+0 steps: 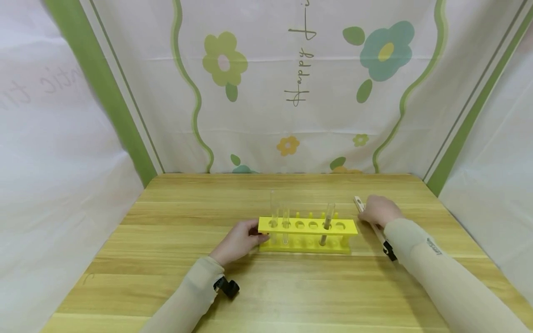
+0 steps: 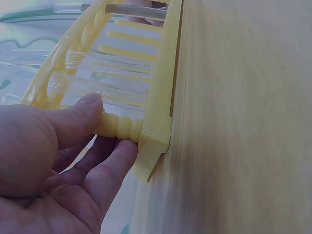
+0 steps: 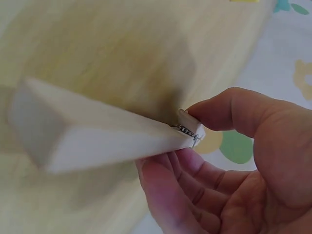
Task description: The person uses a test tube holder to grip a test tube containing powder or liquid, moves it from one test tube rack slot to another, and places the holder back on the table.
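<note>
A yellow test tube rack (image 1: 308,225) stands upright on the wooden table. Two clear test tubes, a taller one (image 1: 273,203) and a shorter one (image 1: 286,215), sit in its left holes. Toward the right end leans a test tube with dark contents (image 1: 324,238). My left hand (image 1: 236,243) grips the rack's left end, thumb and fingers around the ridged end post (image 2: 119,126). Right of the rack, my right hand (image 1: 380,210) pinches a wooden test tube holder (image 3: 102,129) near its metal spring (image 3: 185,130). In the head view this hand hides the holder's middle.
The wooden table (image 1: 291,291) reaches back to a white curtain (image 1: 266,106) printed with flowers and green lines. White cloth also hangs along the left and right sides. A black strap device (image 1: 226,286) sits on the left wrist.
</note>
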Available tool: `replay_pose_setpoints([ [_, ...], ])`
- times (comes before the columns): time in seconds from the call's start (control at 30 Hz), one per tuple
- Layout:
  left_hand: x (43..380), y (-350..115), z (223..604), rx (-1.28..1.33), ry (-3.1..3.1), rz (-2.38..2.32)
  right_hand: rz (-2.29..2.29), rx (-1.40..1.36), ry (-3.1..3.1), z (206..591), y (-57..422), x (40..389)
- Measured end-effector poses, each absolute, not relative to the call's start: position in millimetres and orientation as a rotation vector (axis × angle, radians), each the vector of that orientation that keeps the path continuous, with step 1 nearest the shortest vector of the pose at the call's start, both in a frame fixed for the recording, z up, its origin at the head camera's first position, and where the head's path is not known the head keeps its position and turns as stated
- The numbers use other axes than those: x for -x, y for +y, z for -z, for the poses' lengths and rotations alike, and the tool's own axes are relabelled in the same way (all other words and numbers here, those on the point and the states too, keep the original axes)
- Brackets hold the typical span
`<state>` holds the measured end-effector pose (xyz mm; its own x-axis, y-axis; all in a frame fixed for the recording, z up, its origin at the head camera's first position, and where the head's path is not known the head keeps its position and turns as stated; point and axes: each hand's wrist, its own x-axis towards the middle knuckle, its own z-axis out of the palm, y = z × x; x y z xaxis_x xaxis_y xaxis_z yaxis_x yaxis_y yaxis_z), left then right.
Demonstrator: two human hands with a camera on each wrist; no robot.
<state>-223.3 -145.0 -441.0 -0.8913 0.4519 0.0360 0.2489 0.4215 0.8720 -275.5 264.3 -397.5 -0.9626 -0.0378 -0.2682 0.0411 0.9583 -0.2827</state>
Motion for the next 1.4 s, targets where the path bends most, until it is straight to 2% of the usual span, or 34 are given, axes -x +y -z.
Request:
replay_pose_setpoints([
  [0.67,222,-144,438,-0.587,2.492,-1.427,0.422,0.111,2.880,397,247,290],
  [1.4,223,-144,441,-0.590,2.483,-1.444,0.532,0.092,2.809,406,259,296],
])
